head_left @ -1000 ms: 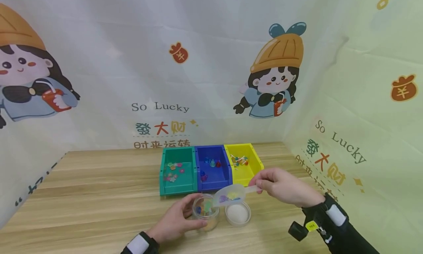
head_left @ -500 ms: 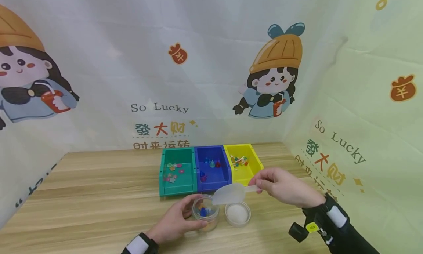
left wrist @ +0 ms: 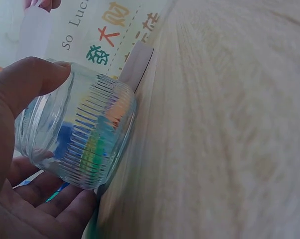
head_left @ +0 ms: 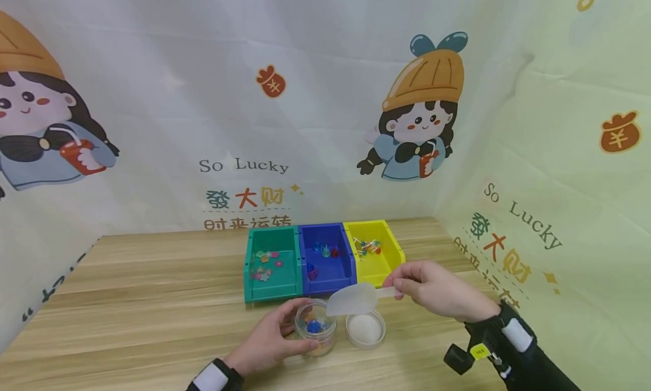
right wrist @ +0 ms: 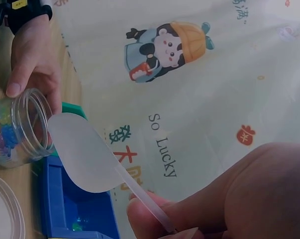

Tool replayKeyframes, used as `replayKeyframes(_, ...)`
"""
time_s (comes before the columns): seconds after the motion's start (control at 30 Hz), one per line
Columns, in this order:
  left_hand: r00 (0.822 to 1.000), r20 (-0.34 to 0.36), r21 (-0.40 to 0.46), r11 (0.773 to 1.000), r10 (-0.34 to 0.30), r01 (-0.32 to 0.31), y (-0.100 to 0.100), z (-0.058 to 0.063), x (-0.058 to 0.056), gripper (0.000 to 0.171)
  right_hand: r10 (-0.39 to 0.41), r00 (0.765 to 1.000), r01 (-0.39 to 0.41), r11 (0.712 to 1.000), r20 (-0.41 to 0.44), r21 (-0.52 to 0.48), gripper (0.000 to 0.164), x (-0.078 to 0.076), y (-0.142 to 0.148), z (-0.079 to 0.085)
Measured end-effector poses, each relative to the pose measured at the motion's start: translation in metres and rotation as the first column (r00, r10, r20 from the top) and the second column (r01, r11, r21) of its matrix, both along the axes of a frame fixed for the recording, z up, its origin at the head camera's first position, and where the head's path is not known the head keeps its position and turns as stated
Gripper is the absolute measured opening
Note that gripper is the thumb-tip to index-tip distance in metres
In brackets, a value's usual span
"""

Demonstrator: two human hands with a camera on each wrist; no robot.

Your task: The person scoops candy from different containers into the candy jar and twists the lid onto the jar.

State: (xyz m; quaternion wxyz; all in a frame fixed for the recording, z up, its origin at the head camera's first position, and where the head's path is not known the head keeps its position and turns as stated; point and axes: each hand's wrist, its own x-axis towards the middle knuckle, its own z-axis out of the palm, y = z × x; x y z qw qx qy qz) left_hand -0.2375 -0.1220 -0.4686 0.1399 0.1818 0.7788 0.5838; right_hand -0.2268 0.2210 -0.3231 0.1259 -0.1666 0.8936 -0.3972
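Note:
My left hand [head_left: 272, 337] grips a clear ribbed jar [left wrist: 97, 129] standing on the table, thumb on one side and fingers on the other. Small blue, orange and green pieces lie in the jar. Between thumb and fingers, my right hand [head_left: 437, 289] pinches the handle of a translucent white scoop [head_left: 353, 299]. The scoop's tip is at the jar's mouth, and no pieces show on it. In the right wrist view the scoop [right wrist: 87, 152] is tilted beside the open jar [right wrist: 28, 129]. A round white lid [head_left: 365, 329] lies right of the jar, below the scoop.
Behind the jar stand three joined bins. The green bin [head_left: 274, 292] has flower-like pieces, the blue bin [head_left: 333, 281] has several gem-like pieces, and the yellow bin [head_left: 391, 250] has small white sticks with coloured ends. A printed curtain [head_left: 325, 125] hangs behind the table.
The scoop held coloured pieces a second ago; they have dropped into the jar, and its bowl has turned over. Both hands stay nearly in place.

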Motion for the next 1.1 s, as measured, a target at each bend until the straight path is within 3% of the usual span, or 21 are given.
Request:
replayKeyframes(0.67, 1.0, 0.008, -0.03, 0.999, 0.015, -0.015, 0.0, 0.006, 0.002, 0.087, -0.014, 1.0, 0.014, 1.0, 0.003, -0.024, 0.022, 0.001, 0.0, 0.0)
replayKeyframes(1.1, 0.99, -0.072, 0.01, 0.993, 0.122, -0.121, -0.01, 0.028, -0.004, 0.079, -0.079, 0.996, 0.075, 0.993, -0.039, -0.096, 0.024, -0.001, -0.002, 0.005)
